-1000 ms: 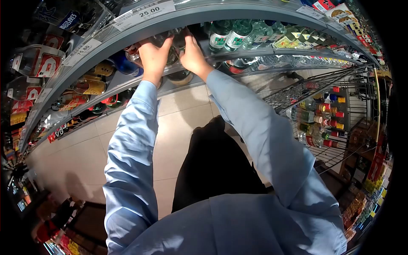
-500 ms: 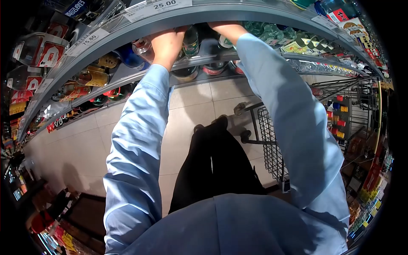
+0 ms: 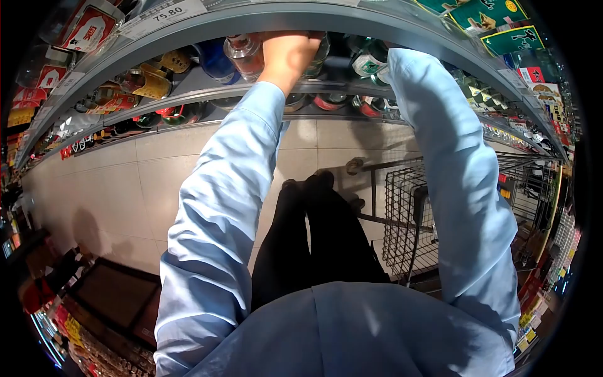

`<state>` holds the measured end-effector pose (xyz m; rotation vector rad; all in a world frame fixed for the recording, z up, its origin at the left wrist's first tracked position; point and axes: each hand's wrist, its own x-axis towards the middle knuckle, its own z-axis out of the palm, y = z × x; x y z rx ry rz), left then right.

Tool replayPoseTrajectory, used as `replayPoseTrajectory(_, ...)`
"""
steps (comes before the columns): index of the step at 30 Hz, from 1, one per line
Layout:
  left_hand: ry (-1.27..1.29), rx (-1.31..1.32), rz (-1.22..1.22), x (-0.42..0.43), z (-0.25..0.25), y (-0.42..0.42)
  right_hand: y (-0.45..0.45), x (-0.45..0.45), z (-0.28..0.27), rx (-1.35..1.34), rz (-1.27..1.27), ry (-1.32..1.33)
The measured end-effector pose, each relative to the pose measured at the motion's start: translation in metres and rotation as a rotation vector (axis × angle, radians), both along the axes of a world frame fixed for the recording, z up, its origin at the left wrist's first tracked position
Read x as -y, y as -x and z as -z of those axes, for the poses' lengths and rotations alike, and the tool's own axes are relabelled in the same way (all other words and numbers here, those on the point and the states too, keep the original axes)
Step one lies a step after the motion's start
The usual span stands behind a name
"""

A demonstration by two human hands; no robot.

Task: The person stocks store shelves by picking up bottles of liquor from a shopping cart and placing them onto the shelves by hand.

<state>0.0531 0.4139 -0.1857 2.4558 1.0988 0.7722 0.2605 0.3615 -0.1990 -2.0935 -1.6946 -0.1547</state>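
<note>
My left hand [image 3: 292,55] reaches in under the upper shelf edge [image 3: 251,24], with its fingers hidden behind that edge. On its left stands a clear glass bottle [image 3: 244,58], and a greenish bottle [image 3: 321,53] shows just to its right. Between the two arms the shelf has a dark gap. My right hand is out of sight beyond the shelf edge; only the blue sleeve [image 3: 418,78] shows. Close to that cuff, a green bottle with a white label [image 3: 367,64] leans at an angle in the fisheye view.
A blue bottle [image 3: 217,63] and amber bottles [image 3: 144,83] stand farther left. More bottles fill the lower shelf [image 3: 213,117]. A wire shopping cart [image 3: 402,232] is by my right side on the tiled floor [image 3: 188,169]. A price tag [image 3: 164,17] reads 75.80.
The view has shifted, so shelf and bottles appear farther right. My left hand also appears farther right. My right hand, partly visible before, has gone behind the shelf edge.
</note>
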Motion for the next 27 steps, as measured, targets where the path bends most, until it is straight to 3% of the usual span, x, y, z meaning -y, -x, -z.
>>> replayPoseTrajectory(5, -0.075, -0.05, -0.031, -0.013, 0.032, 0.0, -0.001, 0.001, 0.002, 0.003, -0.002, 0.012)
replayPoseTrajectory(13, 0.051, -0.025, -0.006, 0.002, -0.003, 0.002, -0.001, 0.002, 0.0, 0.001, -0.005, 0.017)
replayPoseTrajectory(19, -0.183, 0.008, 0.012, -0.015, 0.03, -0.001, -0.002, -0.001, 0.002, -0.002, -0.007, 0.015)
replayPoseTrajectory(22, -0.021, -0.051, -0.066, -0.007, 0.016, -0.001, -0.003, 0.0, 0.001, 0.001, -0.004, 0.011)
replayPoseTrajectory(27, 0.019, 0.031, 0.039, -0.012, 0.015, 0.003, -0.003, 0.003, 0.0, -0.004, 0.001, 0.006)
